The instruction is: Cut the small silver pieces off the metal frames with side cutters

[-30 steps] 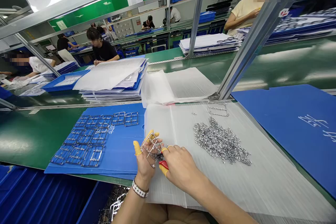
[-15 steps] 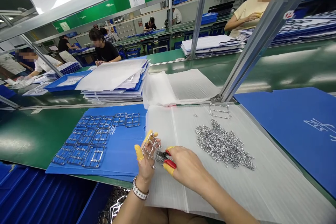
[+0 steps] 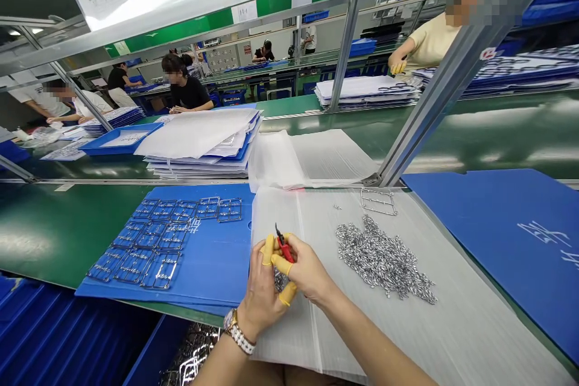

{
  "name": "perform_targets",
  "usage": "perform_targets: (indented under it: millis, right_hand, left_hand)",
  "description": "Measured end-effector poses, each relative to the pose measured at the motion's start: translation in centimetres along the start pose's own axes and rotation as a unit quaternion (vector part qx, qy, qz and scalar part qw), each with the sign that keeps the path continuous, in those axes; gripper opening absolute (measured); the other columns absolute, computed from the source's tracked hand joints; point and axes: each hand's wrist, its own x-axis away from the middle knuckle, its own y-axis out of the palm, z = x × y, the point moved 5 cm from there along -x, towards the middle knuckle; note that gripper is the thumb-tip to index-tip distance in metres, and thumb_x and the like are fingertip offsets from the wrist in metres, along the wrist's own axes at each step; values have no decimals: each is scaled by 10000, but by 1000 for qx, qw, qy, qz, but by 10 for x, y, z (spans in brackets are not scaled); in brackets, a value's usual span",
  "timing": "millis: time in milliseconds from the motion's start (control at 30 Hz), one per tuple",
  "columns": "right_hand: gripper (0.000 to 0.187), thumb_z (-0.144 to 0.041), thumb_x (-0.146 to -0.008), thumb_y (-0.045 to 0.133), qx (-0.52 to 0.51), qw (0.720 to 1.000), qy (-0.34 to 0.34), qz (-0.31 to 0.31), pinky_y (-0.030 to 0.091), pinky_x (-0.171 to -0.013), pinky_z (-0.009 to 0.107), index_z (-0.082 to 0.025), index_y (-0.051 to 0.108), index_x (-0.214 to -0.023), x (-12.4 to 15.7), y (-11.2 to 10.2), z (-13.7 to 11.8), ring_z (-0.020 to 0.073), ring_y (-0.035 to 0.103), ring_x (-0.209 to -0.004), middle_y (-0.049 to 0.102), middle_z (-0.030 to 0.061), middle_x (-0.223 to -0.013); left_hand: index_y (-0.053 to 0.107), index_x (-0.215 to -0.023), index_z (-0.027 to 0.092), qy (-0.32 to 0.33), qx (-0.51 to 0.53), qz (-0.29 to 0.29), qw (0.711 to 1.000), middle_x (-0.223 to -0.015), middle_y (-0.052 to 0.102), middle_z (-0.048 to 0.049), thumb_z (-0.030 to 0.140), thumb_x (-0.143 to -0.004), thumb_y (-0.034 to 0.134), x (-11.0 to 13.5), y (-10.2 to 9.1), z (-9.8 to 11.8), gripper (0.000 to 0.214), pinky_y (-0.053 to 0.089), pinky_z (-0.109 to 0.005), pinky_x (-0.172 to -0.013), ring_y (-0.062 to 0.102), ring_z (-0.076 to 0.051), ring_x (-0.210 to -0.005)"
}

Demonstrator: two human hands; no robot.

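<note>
My right hand (image 3: 307,268) is shut on a pair of red-handled side cutters (image 3: 284,246), whose tip points up and away from me. My left hand (image 3: 262,295), with yellow finger cots and a wristwatch, curls around a small cluster of metal wire (image 3: 280,280) just below the cutters. Both hands nearly touch above a white foam sheet (image 3: 452,338). To their right lies a heap of small twisted metal pieces (image 3: 382,259). A wire frame (image 3: 379,201) rests beyond the heap. Several wire frames (image 3: 156,253) lie on a blue plastic board (image 3: 212,271) to my left.
A second blue board (image 3: 506,217) lies at the right on the green workbench (image 3: 36,235). Stacked sheets (image 3: 199,139) stand ahead. Blue bins (image 3: 67,325) sit below the near left edge. Co-workers (image 3: 190,93) (image 3: 429,42) work at benches beyond metal uprights (image 3: 346,42).
The wire frame held up in my left hand no longer shows. My hands have drawn closer, and the cutters now point upward. The view has shifted slightly.
</note>
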Motion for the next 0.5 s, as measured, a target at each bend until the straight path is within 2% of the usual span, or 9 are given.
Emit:
perform_targets:
  millis: [133, 233, 333, 500]
  right_hand:
    - [195, -339, -729, 548, 84, 995, 25, 42, 447, -686, 274, -203, 515, -866, 0, -15, 14, 137, 556, -712, 591, -24, -776]
    - [209, -357, -726, 557, 117, 991, 53, 40, 454, -693, 282, -202, 511, -859, 3, -24, 24, 145, 570, -731, 609, -12, -808]
    - [220, -376, -739, 554, 111, 991, 57, 41, 456, -693, 279, -203, 513, -867, 9, -20, 24, 146, 577, -738, 623, -4, -832]
    - [257, -402, -727, 569, 151, 981, 45, 114, 447, -646, 285, -206, 531, -888, 18, -10, 14, 155, 571, -677, 638, -5, -787]
  left_hand:
    - [383, -1374, 229, -25, -11, 18, 999, -1337, 475, -137, 280, -760, 652, -2, -2, -7, 673, 220, -514, -1058, 362, -318, -1251]
    - [411, -1357, 238, -57, 35, 21, 998, -1363, 458, -122, 312, -782, 627, -1, -6, -13, 619, 215, -497, -1069, 367, -306, -1255]
    - [374, -1382, 241, -65, 86, 9, 994, -1418, 403, -106, 369, -842, 538, 4, -2, -11, 579, 192, -471, -1091, 333, -295, -1296]
    - [333, -1407, 237, -80, 195, 19, 977, -1459, 345, -95, 528, -827, 491, 20, 13, 3, 667, 157, -433, -1120, 299, -310, -1327]
